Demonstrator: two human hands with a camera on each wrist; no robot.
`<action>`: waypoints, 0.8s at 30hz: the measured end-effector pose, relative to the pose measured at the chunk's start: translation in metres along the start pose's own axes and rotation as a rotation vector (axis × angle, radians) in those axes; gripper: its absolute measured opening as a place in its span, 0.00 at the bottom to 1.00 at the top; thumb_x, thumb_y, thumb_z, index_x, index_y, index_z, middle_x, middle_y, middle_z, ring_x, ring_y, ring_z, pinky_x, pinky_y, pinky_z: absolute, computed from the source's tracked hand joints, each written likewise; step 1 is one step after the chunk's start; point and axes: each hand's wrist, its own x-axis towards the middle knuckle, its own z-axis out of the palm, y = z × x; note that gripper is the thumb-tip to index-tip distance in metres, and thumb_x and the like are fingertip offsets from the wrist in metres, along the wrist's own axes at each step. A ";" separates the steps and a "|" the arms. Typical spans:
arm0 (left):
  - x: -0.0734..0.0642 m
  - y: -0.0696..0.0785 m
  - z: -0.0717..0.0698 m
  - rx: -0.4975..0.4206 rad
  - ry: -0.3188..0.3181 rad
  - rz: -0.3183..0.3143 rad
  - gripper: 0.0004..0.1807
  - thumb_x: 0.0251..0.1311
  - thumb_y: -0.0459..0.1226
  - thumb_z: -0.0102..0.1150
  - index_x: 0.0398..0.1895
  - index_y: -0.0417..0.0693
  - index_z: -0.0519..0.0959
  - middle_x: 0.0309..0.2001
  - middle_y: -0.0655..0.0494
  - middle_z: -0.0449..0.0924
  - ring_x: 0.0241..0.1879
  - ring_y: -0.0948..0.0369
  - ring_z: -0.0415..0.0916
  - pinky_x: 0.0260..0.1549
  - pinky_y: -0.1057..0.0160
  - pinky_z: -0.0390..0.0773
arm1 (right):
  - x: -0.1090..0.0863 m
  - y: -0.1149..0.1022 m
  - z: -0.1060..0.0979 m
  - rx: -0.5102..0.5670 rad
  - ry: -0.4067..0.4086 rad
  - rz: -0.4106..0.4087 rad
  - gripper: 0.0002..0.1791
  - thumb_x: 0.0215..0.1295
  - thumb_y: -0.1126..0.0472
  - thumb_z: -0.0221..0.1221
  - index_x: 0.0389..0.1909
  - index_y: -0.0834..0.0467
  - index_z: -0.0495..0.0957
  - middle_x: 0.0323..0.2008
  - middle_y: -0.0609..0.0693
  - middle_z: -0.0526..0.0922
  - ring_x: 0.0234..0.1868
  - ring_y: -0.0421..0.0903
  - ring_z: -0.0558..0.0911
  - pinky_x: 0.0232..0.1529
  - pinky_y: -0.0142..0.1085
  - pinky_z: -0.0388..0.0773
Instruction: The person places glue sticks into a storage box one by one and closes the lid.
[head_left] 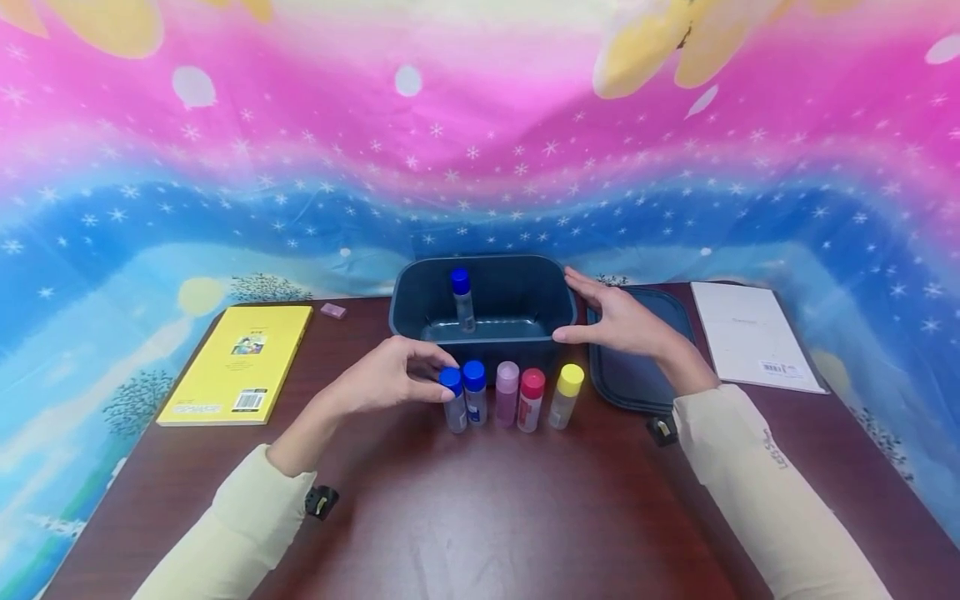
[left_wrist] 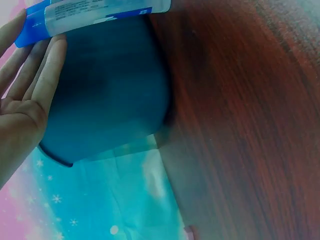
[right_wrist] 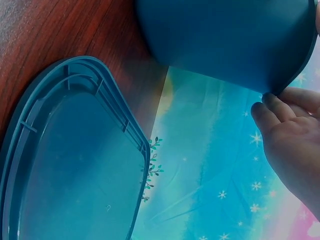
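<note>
My left hand pinches the blue cap of the leftmost glue stick, a small clear tube, between thumb and fingers. The left wrist view shows that same glue stick with print along its side. Beside it stand another blue-capped glue stick, a pink one, a red-capped one and a yellow-capped one. Behind this row is a dark blue-grey bin, with a blue-capped glue stick upright inside. My right hand touches the bin's right end, its fingers extended at the rim.
Right of the bin lies its dark lid, inner ribs facing up. A white book is at far right, a yellow book at far left. Near the back edge sits a small pink eraser-like block. A patterned cloth hangs behind the table.
</note>
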 end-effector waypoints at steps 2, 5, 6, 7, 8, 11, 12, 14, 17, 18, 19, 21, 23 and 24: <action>0.000 -0.001 0.000 -0.001 0.003 0.006 0.18 0.58 0.42 0.75 0.50 0.50 0.86 0.45 0.58 0.86 0.47 0.57 0.84 0.44 0.59 0.85 | 0.000 0.000 0.000 0.000 0.001 -0.001 0.53 0.66 0.43 0.66 0.82 0.56 0.47 0.81 0.53 0.45 0.80 0.58 0.47 0.72 0.62 0.56; -0.001 0.000 0.000 -0.020 0.000 0.006 0.17 0.58 0.41 0.75 0.50 0.49 0.85 0.45 0.58 0.86 0.46 0.58 0.85 0.46 0.59 0.85 | 0.000 0.000 0.000 -0.005 0.002 0.001 0.53 0.66 0.43 0.66 0.82 0.56 0.47 0.81 0.53 0.45 0.80 0.59 0.47 0.72 0.62 0.56; -0.001 0.000 0.000 -0.029 0.000 0.005 0.18 0.58 0.41 0.75 0.50 0.49 0.85 0.45 0.57 0.86 0.46 0.58 0.85 0.46 0.59 0.85 | 0.000 0.000 0.000 -0.007 0.001 0.001 0.53 0.66 0.42 0.66 0.82 0.56 0.47 0.81 0.53 0.45 0.80 0.59 0.47 0.72 0.62 0.56; -0.002 0.000 -0.001 -0.038 0.000 0.005 0.18 0.58 0.40 0.75 0.50 0.49 0.85 0.45 0.57 0.86 0.45 0.59 0.85 0.46 0.59 0.85 | 0.000 0.000 0.000 -0.009 0.001 0.000 0.53 0.66 0.42 0.66 0.82 0.56 0.47 0.81 0.53 0.45 0.80 0.59 0.47 0.72 0.62 0.56; -0.003 0.000 -0.002 -0.046 0.001 0.007 0.18 0.58 0.40 0.75 0.50 0.48 0.85 0.45 0.56 0.85 0.45 0.59 0.86 0.46 0.59 0.85 | 0.001 0.000 0.000 -0.008 0.000 0.001 0.53 0.66 0.42 0.66 0.82 0.56 0.47 0.81 0.53 0.45 0.80 0.59 0.47 0.72 0.63 0.56; -0.005 0.002 -0.005 -0.061 0.006 0.016 0.18 0.58 0.41 0.75 0.51 0.48 0.85 0.46 0.55 0.85 0.44 0.58 0.85 0.46 0.58 0.85 | 0.001 0.000 -0.001 -0.004 -0.002 0.000 0.53 0.66 0.42 0.66 0.82 0.56 0.47 0.81 0.53 0.45 0.80 0.59 0.47 0.71 0.63 0.56; -0.005 0.002 -0.006 -0.066 0.010 0.017 0.18 0.57 0.41 0.75 0.51 0.49 0.85 0.46 0.55 0.85 0.44 0.58 0.85 0.46 0.59 0.85 | 0.001 0.000 -0.001 -0.001 -0.002 -0.001 0.53 0.66 0.42 0.66 0.82 0.56 0.47 0.81 0.53 0.45 0.80 0.59 0.47 0.71 0.63 0.56; -0.007 0.002 -0.009 -0.079 0.018 0.030 0.18 0.58 0.41 0.75 0.51 0.48 0.85 0.46 0.54 0.85 0.44 0.57 0.84 0.46 0.59 0.85 | 0.001 0.000 -0.001 0.003 -0.002 -0.002 0.53 0.66 0.42 0.66 0.82 0.56 0.47 0.81 0.53 0.45 0.80 0.59 0.47 0.71 0.63 0.56; -0.009 0.004 -0.014 -0.112 0.038 0.041 0.18 0.58 0.40 0.75 0.50 0.47 0.85 0.47 0.53 0.85 0.45 0.56 0.84 0.47 0.59 0.84 | 0.001 0.001 -0.001 0.003 -0.001 -0.005 0.53 0.66 0.42 0.66 0.81 0.57 0.47 0.81 0.53 0.45 0.80 0.59 0.47 0.71 0.63 0.56; -0.010 0.004 -0.016 -0.124 0.046 0.044 0.18 0.58 0.40 0.75 0.50 0.47 0.85 0.47 0.53 0.85 0.45 0.56 0.84 0.47 0.59 0.85 | 0.001 0.001 -0.001 0.005 -0.001 -0.006 0.53 0.66 0.42 0.66 0.81 0.57 0.47 0.81 0.53 0.45 0.80 0.59 0.47 0.71 0.62 0.56; -0.011 0.005 -0.018 -0.136 0.055 0.044 0.17 0.58 0.40 0.75 0.50 0.46 0.85 0.46 0.52 0.85 0.45 0.55 0.85 0.47 0.58 0.85 | 0.001 0.001 -0.001 0.006 -0.002 -0.007 0.53 0.66 0.42 0.66 0.81 0.57 0.47 0.81 0.53 0.45 0.80 0.59 0.47 0.71 0.62 0.56; -0.013 0.008 -0.021 -0.153 0.075 0.043 0.17 0.58 0.39 0.75 0.50 0.47 0.85 0.46 0.52 0.86 0.46 0.54 0.84 0.47 0.57 0.85 | 0.001 0.001 0.000 0.008 -0.002 -0.009 0.53 0.66 0.42 0.66 0.81 0.57 0.47 0.81 0.53 0.45 0.80 0.59 0.47 0.71 0.62 0.56; -0.015 0.010 -0.024 -0.157 0.095 0.038 0.17 0.58 0.40 0.75 0.50 0.48 0.85 0.46 0.52 0.86 0.46 0.54 0.84 0.46 0.56 0.85 | 0.001 0.001 0.000 0.007 -0.001 -0.010 0.53 0.66 0.43 0.66 0.81 0.57 0.47 0.81 0.53 0.45 0.80 0.59 0.47 0.71 0.63 0.56; -0.016 0.011 -0.026 -0.149 0.107 0.034 0.17 0.58 0.41 0.75 0.49 0.49 0.85 0.45 0.53 0.86 0.47 0.54 0.83 0.46 0.56 0.85 | 0.000 0.001 0.000 0.006 0.000 -0.008 0.53 0.66 0.43 0.66 0.81 0.57 0.47 0.81 0.53 0.45 0.80 0.59 0.46 0.71 0.63 0.56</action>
